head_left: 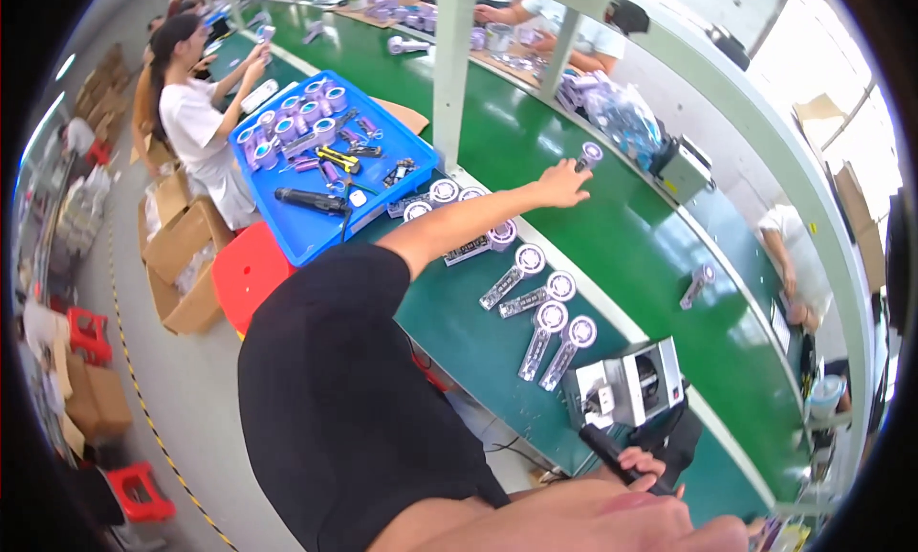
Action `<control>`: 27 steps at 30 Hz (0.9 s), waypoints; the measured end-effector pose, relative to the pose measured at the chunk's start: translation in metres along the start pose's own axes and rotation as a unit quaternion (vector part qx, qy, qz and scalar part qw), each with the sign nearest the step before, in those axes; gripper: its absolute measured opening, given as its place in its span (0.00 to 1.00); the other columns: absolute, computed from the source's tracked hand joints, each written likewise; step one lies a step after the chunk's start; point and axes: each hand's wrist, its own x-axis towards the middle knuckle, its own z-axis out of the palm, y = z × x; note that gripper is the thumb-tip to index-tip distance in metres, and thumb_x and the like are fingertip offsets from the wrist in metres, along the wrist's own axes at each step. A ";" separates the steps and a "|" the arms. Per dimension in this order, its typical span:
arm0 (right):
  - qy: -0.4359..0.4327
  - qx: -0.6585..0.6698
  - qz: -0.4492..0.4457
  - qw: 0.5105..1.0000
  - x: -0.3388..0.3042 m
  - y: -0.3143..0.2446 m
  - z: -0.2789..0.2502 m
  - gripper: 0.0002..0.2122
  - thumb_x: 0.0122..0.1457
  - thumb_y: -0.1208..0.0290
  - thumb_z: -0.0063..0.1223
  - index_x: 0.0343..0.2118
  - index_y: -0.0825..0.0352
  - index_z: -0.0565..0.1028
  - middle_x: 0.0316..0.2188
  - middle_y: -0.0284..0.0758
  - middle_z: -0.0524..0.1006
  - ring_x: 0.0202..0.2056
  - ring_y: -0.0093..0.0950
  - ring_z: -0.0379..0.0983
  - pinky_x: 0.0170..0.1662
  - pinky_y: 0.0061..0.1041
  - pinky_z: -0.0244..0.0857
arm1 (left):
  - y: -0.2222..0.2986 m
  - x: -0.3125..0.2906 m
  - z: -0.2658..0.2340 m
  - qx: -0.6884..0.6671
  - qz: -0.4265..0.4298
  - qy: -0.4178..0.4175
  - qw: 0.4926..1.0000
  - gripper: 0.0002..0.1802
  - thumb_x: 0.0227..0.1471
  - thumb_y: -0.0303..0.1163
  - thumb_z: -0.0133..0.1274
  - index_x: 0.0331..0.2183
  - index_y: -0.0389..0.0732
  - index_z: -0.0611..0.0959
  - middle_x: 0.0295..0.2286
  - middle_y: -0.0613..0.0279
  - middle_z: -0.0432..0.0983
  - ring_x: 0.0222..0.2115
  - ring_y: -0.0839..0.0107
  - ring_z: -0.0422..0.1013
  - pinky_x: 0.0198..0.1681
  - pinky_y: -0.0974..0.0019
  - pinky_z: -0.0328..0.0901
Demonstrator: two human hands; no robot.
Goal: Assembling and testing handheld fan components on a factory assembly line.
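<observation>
My left arm stretches far out over the green conveyor belt. At its end my left hand [564,182] has its fingers apart, right beside a small purple-and-white handheld fan [592,153]; the fan's dark handle meets the fingertips. Close to me at the lower right, my right hand [643,468] is closed round a black electric screwdriver [606,449]. Between the hands, several opened handheld fans [543,334] lie on the bench, their handles showing inner parts. Other fans [443,191] lie beneath and beyond my left forearm.
A blue tray [298,251] with purple parts and tools stands left of my arm. A grey metal box machine [631,385] sits by the screwdriver. Another fan [698,286] lies on the belt [622,231]. A pale post [449,83] rises beyond. Co-workers [196,112] sit along the line.
</observation>
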 end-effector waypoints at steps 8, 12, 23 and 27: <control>-0.100 0.018 0.056 0.993 -0.009 0.005 -0.078 0.14 0.67 0.60 0.45 0.36 0.69 0.65 0.28 0.40 0.72 0.22 0.32 0.71 0.25 0.32 0.69 | -0.051 0.062 0.063 0.065 -0.083 -0.061 0.993 0.27 0.52 0.34 0.54 0.55 0.47 0.75 0.52 0.33 0.61 0.52 0.38 0.65 0.51 0.43 0.68; -0.043 -0.080 0.059 0.994 -0.006 -0.008 -0.060 0.17 0.69 0.57 0.43 0.36 0.69 0.64 0.27 0.39 0.67 0.22 0.32 0.68 0.25 0.33 0.67 | -0.029 0.082 0.095 -0.020 -0.098 0.005 0.995 0.24 0.44 0.32 0.55 0.44 0.29 0.77 0.50 0.22 0.61 0.42 0.35 0.72 0.49 0.46 0.70; -0.259 0.059 0.106 0.958 0.052 0.047 -0.062 0.11 0.66 0.65 0.47 0.39 0.69 0.64 0.22 0.38 0.67 0.19 0.30 0.67 0.23 0.29 0.67 | 0.175 0.093 0.165 -0.138 -0.014 -0.099 0.985 0.21 0.58 0.34 0.43 0.47 0.27 0.72 0.47 0.27 0.62 0.42 0.36 0.72 0.47 0.44 0.69; -0.382 0.115 0.144 0.905 0.083 0.066 -0.061 0.11 0.66 0.65 0.48 0.41 0.68 0.64 0.21 0.38 0.66 0.19 0.30 0.67 0.22 0.28 0.67 | 0.220 0.098 0.216 -0.090 0.013 -0.021 0.996 0.34 0.59 0.56 0.46 0.46 0.30 0.78 0.49 0.31 0.63 0.45 0.41 0.70 0.42 0.43 0.69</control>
